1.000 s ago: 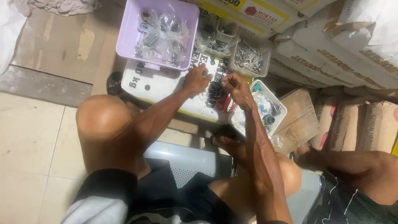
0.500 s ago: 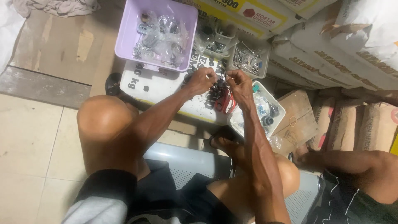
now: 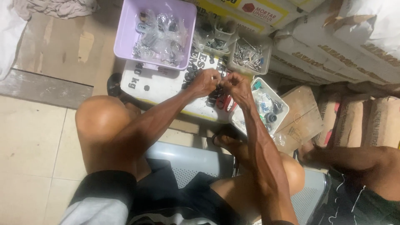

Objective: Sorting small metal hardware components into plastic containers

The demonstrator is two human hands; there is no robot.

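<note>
Both hands [image 3: 221, 83] w/ fingers pinching small dark parts; lilac tub [image 3: 125, 37] behind, clear tray [image 3: 280, 121] beside.

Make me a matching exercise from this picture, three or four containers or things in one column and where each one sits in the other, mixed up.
Things:
1. purple bin of bagged metal parts
2. clear tub of screws
3. white tub of mixed small parts
4. grey cloth

Places:
A. top left corner, on the floor
B. just right of the right hand
C. beyond the hands, against the stacked sacks
D. up left of the left hand, on the white sack

Pairs: 1-D, 2-C, 3-B, 4-A
</note>
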